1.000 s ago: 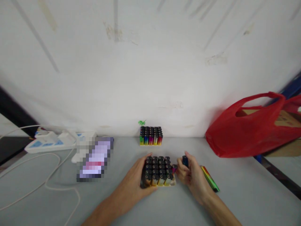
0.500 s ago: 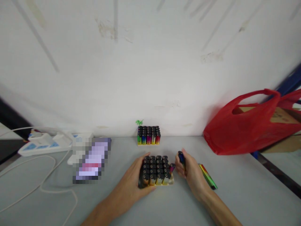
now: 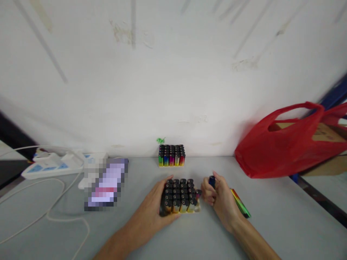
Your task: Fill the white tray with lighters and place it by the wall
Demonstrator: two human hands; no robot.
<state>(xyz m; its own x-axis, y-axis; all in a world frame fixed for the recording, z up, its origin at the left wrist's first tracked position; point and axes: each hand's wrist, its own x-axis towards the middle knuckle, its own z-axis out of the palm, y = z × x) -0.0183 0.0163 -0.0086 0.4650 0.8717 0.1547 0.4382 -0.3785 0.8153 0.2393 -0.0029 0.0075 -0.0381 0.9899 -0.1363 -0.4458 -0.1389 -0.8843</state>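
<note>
My left hand (image 3: pixel 153 204) is wrapped round the left side of a tray of lighters (image 3: pixel 180 196), thumb at the front and fingers behind. Black-topped lighters stand upright in rows there, and part of the pale tray (image 3: pixel 197 207) shows at its right end. A lighter with a pink body (image 3: pixel 198 194) stands at the right edge of the rows, partly hidden. Just right of the tray, my right hand (image 3: pixel 218 195) is closed on a dark blue lighter (image 3: pixel 211 181), whose lower part the fingers cover. Beside that wrist lie multicoloured lighters (image 3: pixel 240 204) on the grey table.
A second block of colourful lighters (image 3: pixel 171 156) stands against the wall. At the left are a phone (image 3: pixel 108 184), a white power strip (image 3: pixel 54 166) and loose white cables (image 3: pixel 63 187). A red bag (image 3: pixel 282 144) holding cardboard sits at the right.
The lighter in my right hand has turned, so its blue end now points up rather than its black top. The pink lighter sits lower against the rows. My left hand has stayed put.
</note>
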